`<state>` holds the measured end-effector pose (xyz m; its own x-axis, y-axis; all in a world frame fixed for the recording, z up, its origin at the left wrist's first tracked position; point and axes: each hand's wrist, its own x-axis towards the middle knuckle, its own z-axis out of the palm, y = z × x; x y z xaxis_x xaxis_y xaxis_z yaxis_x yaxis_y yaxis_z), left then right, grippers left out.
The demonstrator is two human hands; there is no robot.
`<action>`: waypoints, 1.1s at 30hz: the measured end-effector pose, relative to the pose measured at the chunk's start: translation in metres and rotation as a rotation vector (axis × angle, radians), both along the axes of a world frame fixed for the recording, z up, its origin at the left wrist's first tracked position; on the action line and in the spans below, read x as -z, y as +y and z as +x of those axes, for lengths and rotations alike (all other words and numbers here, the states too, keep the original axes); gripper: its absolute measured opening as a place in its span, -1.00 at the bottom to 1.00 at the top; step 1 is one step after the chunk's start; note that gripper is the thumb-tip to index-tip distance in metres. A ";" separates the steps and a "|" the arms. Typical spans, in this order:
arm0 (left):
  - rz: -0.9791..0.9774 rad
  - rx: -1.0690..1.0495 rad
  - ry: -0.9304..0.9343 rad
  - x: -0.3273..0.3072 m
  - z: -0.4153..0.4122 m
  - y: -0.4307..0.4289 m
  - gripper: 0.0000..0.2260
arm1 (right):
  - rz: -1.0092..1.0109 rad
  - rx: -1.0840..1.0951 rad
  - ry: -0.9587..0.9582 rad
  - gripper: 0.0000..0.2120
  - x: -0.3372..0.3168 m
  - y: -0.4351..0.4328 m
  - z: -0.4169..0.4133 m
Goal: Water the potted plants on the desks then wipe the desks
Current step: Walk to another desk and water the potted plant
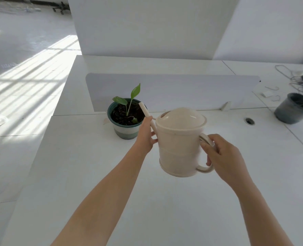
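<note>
A cream watering can (180, 142) hangs above the white desk (94, 174), tilted slightly left. My right hand (221, 157) grips its loop handle. My left hand (146, 134) holds the base of its thin spout, with the thumb against the can's body. The spout tip (141, 104) reaches over the rim of a green and white pot (125, 129). In that pot, dark soil holds a small plant with two green leaves (132, 96). No water is visible coming out.
A low grey divider panel (182, 89) stands behind the pot. At the right edge sits a dark grey pot (292, 110), with cables (296, 80) behind it. A cable hole (249, 121) is in the desk. The sunlit floor (23, 68) lies to the left.
</note>
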<state>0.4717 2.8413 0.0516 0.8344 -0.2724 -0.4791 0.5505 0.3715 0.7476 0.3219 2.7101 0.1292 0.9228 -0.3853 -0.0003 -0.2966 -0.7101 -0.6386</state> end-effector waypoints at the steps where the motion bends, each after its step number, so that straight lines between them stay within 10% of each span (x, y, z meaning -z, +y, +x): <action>1: -0.005 -0.010 0.008 0.000 0.001 -0.001 -0.87 | -0.013 -0.001 0.001 -0.84 -0.001 0.000 0.003; 33: 0.002 -0.101 0.036 0.008 0.014 0.023 -0.89 | -0.012 -0.060 -0.038 -0.78 0.006 0.012 0.023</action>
<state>0.4853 2.8639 0.0439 0.8396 -0.1864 -0.5102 0.5371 0.4250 0.7287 0.3454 2.7217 0.1236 0.9435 -0.3291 0.0395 -0.2291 -0.7336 -0.6398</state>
